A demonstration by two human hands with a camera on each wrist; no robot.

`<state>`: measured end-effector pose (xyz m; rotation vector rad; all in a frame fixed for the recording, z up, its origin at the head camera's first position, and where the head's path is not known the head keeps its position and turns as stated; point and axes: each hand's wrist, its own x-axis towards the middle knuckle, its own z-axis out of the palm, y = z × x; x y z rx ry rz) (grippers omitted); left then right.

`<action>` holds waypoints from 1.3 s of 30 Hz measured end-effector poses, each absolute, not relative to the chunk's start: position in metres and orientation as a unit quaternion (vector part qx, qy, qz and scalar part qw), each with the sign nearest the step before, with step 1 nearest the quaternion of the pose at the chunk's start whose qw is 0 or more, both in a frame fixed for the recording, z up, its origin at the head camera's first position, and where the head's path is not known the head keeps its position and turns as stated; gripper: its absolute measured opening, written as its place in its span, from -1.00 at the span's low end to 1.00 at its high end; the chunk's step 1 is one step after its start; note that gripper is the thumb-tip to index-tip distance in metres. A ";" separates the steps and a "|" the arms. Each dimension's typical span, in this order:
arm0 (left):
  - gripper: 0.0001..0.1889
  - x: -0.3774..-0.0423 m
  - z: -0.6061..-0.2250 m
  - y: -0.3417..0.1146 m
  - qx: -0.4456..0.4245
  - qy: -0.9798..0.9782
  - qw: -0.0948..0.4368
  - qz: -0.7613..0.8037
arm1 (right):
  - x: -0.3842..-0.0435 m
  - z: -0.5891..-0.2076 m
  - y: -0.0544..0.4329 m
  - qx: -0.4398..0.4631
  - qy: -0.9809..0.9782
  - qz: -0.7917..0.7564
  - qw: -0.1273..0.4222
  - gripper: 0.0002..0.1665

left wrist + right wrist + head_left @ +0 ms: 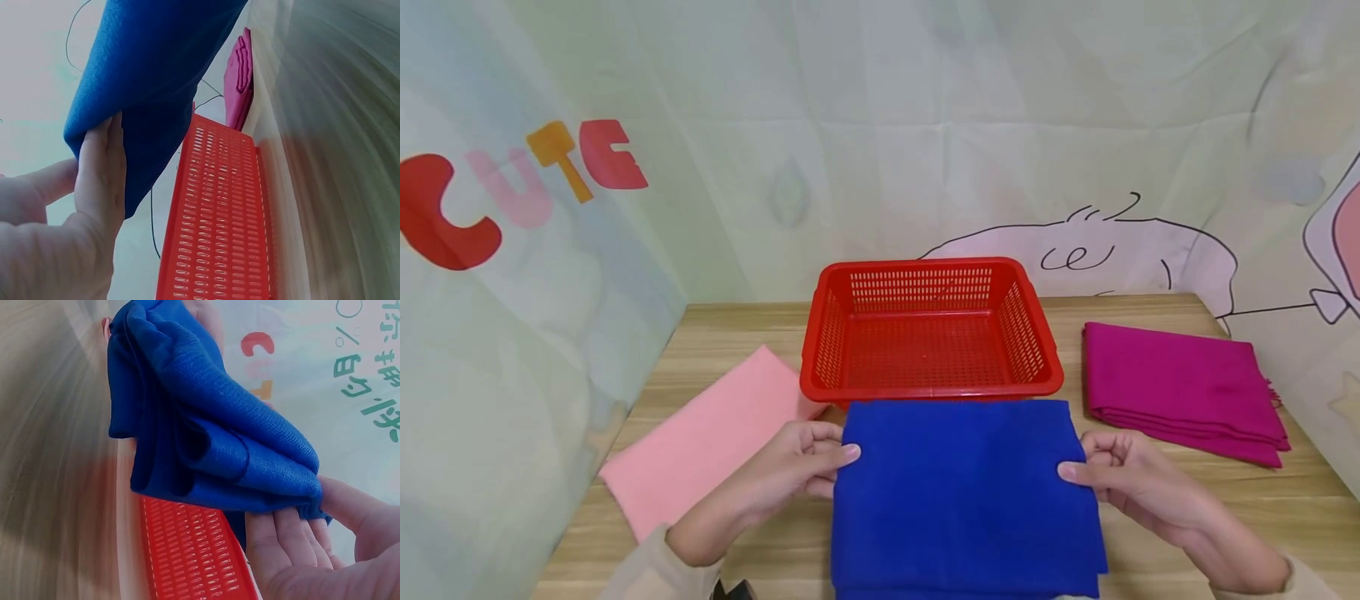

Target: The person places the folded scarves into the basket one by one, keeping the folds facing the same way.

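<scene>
A folded blue cloth point(962, 500) is held up in front of a red plastic basket point(925, 350), its upper edge close to the basket's front rim. My left hand point(808, 467) pinches the cloth's left edge, thumb on the near face and fingers behind. At the opposite edge, my right hand point(1131, 479) pinches it the same way. Several layers of the blue cloth point(219, 437) show in the right wrist view, gripped between thumb and fingers. The left wrist view shows its underside raised above the wooden table.
A folded pink cloth point(707, 442) lies left of the basket, partly behind my left forearm. To the right lies a folded magenta cloth point(1180, 387) with a fringed end. The wooden table point(737, 321) meets a printed curtain point(865, 150) at the back.
</scene>
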<state>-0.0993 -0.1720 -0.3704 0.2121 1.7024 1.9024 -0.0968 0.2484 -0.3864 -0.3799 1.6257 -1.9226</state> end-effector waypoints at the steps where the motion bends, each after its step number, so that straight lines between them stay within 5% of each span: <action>1: -0.72 -0.100 -0.370 -0.172 0.081 0.636 0.285 0.713 | -0.097 -0.386 0.248 -0.144 0.609 -0.723 0.292 -0.60; 20: -0.65 -0.112 -0.356 -0.179 0.081 0.643 0.278 0.709 | -0.110 -0.372 0.241 -0.142 0.611 -0.730 0.272 -0.66; 33: -0.85 -0.124 -0.348 -0.179 0.081 0.649 0.270 0.706 | -0.122 -0.359 0.237 -0.146 0.623 -0.722 0.262 -0.69; 39: -0.75 -0.129 -0.344 -0.179 0.072 0.649 0.261 0.711 | -0.128 -0.353 0.236 -0.138 0.634 -0.718 0.253 -0.71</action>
